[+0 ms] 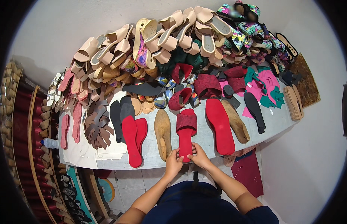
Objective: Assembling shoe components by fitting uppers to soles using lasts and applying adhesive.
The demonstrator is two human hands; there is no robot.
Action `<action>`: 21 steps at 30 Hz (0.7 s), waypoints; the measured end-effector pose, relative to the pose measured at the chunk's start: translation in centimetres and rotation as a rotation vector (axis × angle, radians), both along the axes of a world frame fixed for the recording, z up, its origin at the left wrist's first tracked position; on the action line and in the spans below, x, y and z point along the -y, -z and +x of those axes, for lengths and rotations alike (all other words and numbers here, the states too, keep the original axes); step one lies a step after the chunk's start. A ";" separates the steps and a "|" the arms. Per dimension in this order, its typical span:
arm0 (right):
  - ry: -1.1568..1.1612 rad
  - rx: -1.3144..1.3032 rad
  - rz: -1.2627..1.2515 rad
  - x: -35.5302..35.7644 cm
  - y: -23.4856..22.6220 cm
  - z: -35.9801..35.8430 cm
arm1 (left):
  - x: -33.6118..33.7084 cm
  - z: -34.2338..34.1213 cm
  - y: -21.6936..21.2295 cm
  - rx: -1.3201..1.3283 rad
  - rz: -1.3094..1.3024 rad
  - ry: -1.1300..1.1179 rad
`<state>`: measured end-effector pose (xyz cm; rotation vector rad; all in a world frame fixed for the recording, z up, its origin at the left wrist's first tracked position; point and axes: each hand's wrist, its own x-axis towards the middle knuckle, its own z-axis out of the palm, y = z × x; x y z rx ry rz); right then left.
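Both hands hold a red slide sandal [186, 142] by its heel end, at the table's near edge. Its wide dark red strap [187, 123] points away from me. My left hand [174, 163] closes on the left side of the heel, and my right hand [200, 155] closes on the right side. Just left of the sandal lies a wooden shoe last [163, 130]. To the right rest a large red sole [220, 128] and a second wooden last [236, 123], partly hidden by that sole. A pair of red soles [131, 143] overlaps farther left.
Beige heeled sandals [169, 41] are piled high along the back of the table [147, 155]. Dark red uppers [207, 86], brown strips [99, 128], black soles [254, 112] and pink and green pieces [268, 87] lie in front. Shelves of lasts [9, 97] stand at left.
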<state>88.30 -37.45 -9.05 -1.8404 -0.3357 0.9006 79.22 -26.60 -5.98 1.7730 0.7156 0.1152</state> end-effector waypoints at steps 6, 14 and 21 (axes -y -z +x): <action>0.019 -0.163 0.070 0.2 0.6 0.4 | -0.5 0.3 -0.1 -0.012 -0.013 0.032; 0.215 -0.591 0.208 2.6 -0.7 1.3 | -0.2 -2.1 2.3 -0.032 -0.412 -0.065; 0.211 -0.603 0.189 2.1 -2.0 -0.3 | -0.5 -1.2 0.5 -0.110 -0.701 -0.037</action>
